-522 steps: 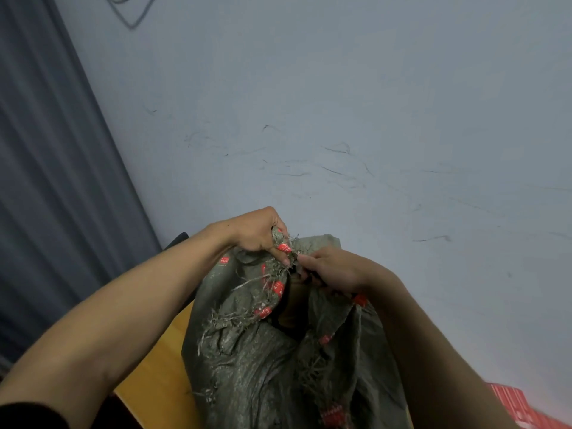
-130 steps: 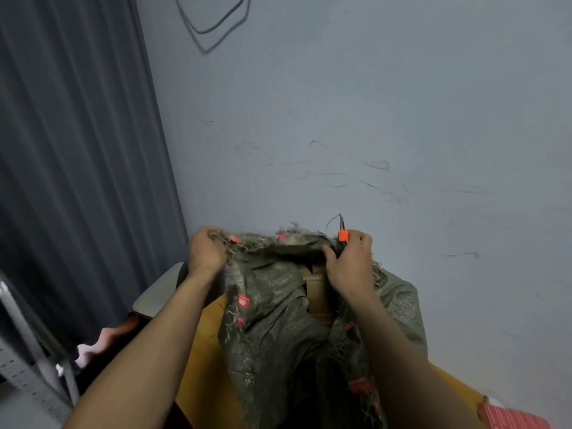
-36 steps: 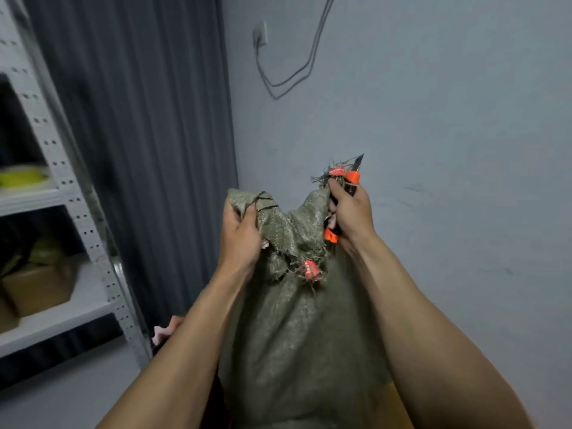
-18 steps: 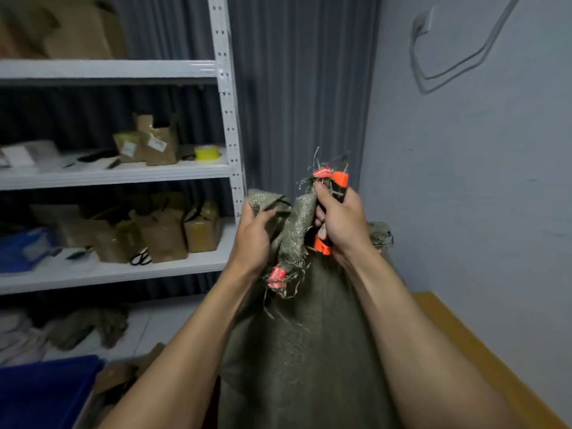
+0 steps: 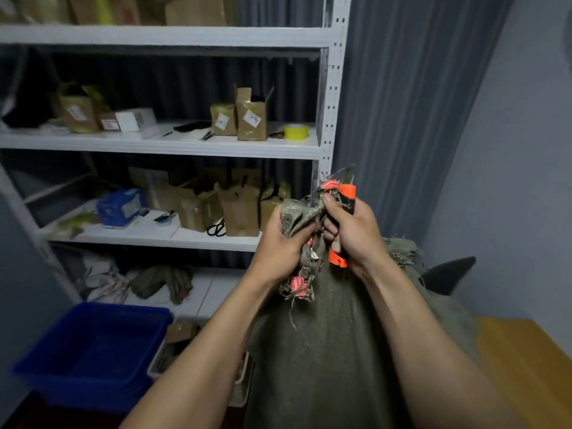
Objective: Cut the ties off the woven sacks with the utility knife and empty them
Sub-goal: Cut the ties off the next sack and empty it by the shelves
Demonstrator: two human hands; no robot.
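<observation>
Gripping the bunched neck of the green woven sack (image 5: 325, 351) in your left hand (image 5: 281, 246), you hold it raised in front of you, its body running down between your forearms. Your right hand (image 5: 356, 233) curls round the orange utility knife (image 5: 346, 193) just beside the left, pinching a frayed fold of the sack's mouth against the upright handle. A blue bin (image 5: 93, 351) sits at lower left, beneath white shelving (image 5: 328, 88) loaded with brown parcels and a yellow tape roll (image 5: 296, 131).
</observation>
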